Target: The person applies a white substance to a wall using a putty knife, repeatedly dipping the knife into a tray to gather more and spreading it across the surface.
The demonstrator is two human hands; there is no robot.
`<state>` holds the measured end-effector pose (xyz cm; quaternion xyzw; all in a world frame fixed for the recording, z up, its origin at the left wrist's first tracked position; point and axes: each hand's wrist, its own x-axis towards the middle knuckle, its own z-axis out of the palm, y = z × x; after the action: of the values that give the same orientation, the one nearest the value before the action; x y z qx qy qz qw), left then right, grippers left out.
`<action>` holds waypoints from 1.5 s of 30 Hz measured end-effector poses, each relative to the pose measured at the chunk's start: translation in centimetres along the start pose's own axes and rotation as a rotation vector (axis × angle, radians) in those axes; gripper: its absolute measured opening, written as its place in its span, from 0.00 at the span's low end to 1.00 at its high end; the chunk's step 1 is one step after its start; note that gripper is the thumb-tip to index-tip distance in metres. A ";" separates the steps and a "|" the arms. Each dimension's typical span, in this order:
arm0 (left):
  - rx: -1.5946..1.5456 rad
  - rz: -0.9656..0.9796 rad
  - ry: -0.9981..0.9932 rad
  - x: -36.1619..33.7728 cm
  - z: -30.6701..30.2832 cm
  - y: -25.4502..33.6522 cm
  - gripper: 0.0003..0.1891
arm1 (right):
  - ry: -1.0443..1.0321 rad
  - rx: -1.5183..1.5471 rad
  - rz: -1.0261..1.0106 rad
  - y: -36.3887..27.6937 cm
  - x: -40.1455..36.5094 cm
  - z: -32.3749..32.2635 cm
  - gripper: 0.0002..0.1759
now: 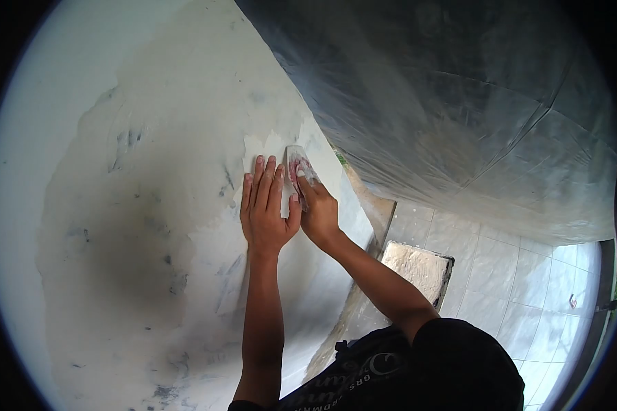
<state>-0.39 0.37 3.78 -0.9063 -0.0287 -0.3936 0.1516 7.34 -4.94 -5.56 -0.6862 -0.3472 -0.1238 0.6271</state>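
Observation:
Pale wet plaster with dark smudges covers much of the wall (151,109) in front of me. Fingers stretched, my left hand (266,212) lies against the wall and appears to hold nothing. Just to its right, my right hand (319,212) grips a flat scraper (295,156), smeared white with reddish marks. The scraper is pressed to the wall near its right edge, and my hand hides part of it. A brighter, whiter patch of plaster surrounds both hands.
A dark plastic sheet (445,96) hangs along the right of the wall. Below, a tray of pale plaster (413,270) stands on the tiled floor (487,274), beside my right forearm. Farther right lies a small object (573,301) I cannot make out.

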 end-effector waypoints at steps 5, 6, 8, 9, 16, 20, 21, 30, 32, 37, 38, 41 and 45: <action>0.011 -0.005 -0.013 0.0 -0.3 0.2 0.23 | 0.188 0.117 0.113 2.9 3.4 -2.9 0.22; 0.013 -0.007 -0.008 0.1 -0.3 0.1 0.23 | 0.160 0.045 0.161 3.4 6.1 -3.7 0.21; 0.023 0.005 -0.006 0.0 -0.2 0.1 0.22 | 0.126 0.012 0.154 5.1 10.8 -4.5 0.20; 0.022 0.008 -0.002 0.1 -0.1 0.0 0.22 | 0.130 0.010 0.151 5.4 12.6 -4.5 0.20; 0.013 0.002 0.001 0.0 -0.1 0.0 0.22 | -0.086 -0.124 0.037 3.7 13.1 -5.2 0.22; 0.014 -0.002 0.006 0.1 -0.1 0.2 0.22 | -0.032 0.000 0.054 2.8 8.1 -6.8 0.21; 0.014 -0.003 0.004 0.2 -0.1 0.2 0.22 | -0.001 0.079 0.011 3.0 7.1 -6.7 0.20; 0.011 0.000 0.007 0.1 0.0 0.2 0.23 | 0.281 -0.016 -0.024 -0.3 8.4 -2.4 0.22; -0.014 -0.002 0.015 0.2 -0.1 0.2 0.23 | 0.133 -0.064 -0.086 -0.8 7.1 -0.2 0.28; -0.045 0.001 0.028 -0.1 -0.1 0.0 0.24 | -0.035 0.038 -0.082 -0.4 -0.2 0.1 0.27; -0.048 0.004 0.025 -0.1 -0.1 -0.1 0.24 | -0.027 0.042 -0.138 0.1 -2.1 -0.2 0.27; -0.048 0.014 0.025 -0.2 -0.1 -0.1 0.25 | -0.099 0.218 0.026 0.9 -3.9 -3.2 0.25; -0.045 0.006 0.013 -0.2 -0.2 -0.1 0.25 | 0.259 0.199 0.019 0.3 3.3 -5.1 0.23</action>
<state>-0.67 0.45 3.79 -0.9069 -0.0160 -0.3996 0.1326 11.28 -8.71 -2.83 -0.6022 -0.2675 -0.1702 0.7327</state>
